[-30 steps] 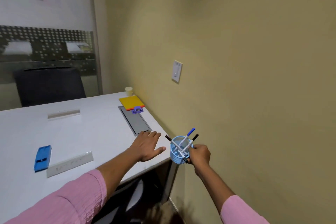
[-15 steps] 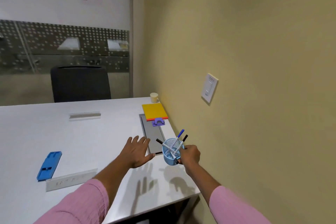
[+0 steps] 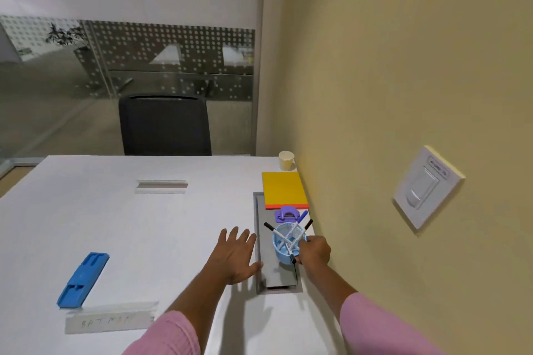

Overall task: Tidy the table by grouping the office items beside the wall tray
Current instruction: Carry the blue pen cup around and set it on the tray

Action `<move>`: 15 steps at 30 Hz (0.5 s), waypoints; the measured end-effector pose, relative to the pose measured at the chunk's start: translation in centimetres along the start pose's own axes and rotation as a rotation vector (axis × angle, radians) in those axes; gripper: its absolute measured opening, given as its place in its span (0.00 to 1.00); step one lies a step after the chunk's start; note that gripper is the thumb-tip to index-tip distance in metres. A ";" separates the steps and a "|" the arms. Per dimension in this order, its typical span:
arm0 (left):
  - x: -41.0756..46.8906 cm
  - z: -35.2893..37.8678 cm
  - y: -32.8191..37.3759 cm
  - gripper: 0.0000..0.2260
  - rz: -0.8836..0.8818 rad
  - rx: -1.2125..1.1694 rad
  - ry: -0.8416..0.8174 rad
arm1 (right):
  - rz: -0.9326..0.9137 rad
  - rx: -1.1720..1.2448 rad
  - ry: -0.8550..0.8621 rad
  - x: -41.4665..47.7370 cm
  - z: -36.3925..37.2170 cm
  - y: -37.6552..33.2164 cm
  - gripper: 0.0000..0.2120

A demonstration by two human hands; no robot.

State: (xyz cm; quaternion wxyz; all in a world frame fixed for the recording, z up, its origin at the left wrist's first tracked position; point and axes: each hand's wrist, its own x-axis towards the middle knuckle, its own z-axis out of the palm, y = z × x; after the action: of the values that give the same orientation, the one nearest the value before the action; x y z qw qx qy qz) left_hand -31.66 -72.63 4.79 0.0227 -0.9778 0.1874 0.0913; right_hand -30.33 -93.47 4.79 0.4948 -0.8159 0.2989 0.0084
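My right hand (image 3: 314, 251) grips a light blue mesh pen cup (image 3: 284, 246) with several pens sticking out, held just above the grey recessed wall tray (image 3: 266, 268) by the yellow wall. Just left of the tray my left hand (image 3: 235, 256) hovers flat over the white table (image 3: 144, 225), fingers spread and empty. Beyond the cup sit a purple hole punch (image 3: 285, 214) and a yellow pad with an orange edge (image 3: 284, 189). Far left, a blue stapler-like item (image 3: 83, 278) lies by a grey name plate (image 3: 111, 317).
A paper cup (image 3: 286, 160) stands in the far corner by the wall. A second grey name plate (image 3: 161, 186) lies mid-table. A black chair (image 3: 164, 125) faces the far edge. A light switch (image 3: 427, 184) is on the wall to the right.
My right hand has carried the pen cup from off the table's near corner forward over the tray. My left hand shifted forward too, and the view advanced toward the table.
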 end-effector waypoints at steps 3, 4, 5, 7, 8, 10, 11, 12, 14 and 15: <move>3.0 1.0 0.5 0.36 -0.008 -0.045 -0.007 | 0.010 -0.005 -0.001 4.2 1.4 0.1 0.09; 3.8 1.4 0.6 0.36 -0.006 -0.057 -0.016 | 0.017 -0.005 0.000 5.3 1.8 0.1 0.10; 4.5 1.8 0.7 0.36 -0.003 -0.069 -0.023 | 0.029 0.003 0.000 6.3 2.1 0.2 0.10; 5.8 2.4 0.9 0.37 0.001 -0.094 -0.025 | 0.064 0.034 0.008 7.8 2.7 0.4 0.09; 6.4 2.7 0.9 0.37 0.005 -0.107 -0.019 | 0.082 0.044 0.014 8.6 3.0 0.5 0.08; 7.3 3.2 1.0 0.37 0.015 -0.127 -0.001 | 0.103 0.048 0.018 9.9 3.4 0.7 0.09; 7.7 3.5 1.0 0.37 0.020 -0.134 0.003 | 0.112 0.050 0.017 10.5 3.6 0.8 0.10; 8.0 3.8 1.0 0.37 0.022 -0.143 0.004 | 0.120 0.058 0.019 10.9 3.8 0.9 0.10; 8.4 4.4 0.9 0.37 0.018 -0.161 -0.002 | 0.128 0.067 0.024 11.8 4.1 1.0 0.09; 8.6 4.7 0.9 0.37 0.014 -0.167 -0.005 | 0.131 0.064 0.022 12.1 4.2 1.0 0.09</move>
State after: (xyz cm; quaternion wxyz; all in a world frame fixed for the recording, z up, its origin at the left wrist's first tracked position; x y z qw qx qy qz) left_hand -24.96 -76.16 -1.39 -0.0594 -0.9746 0.1861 0.1092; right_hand -19.67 -96.18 -1.90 0.5156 -0.7786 0.3570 0.0222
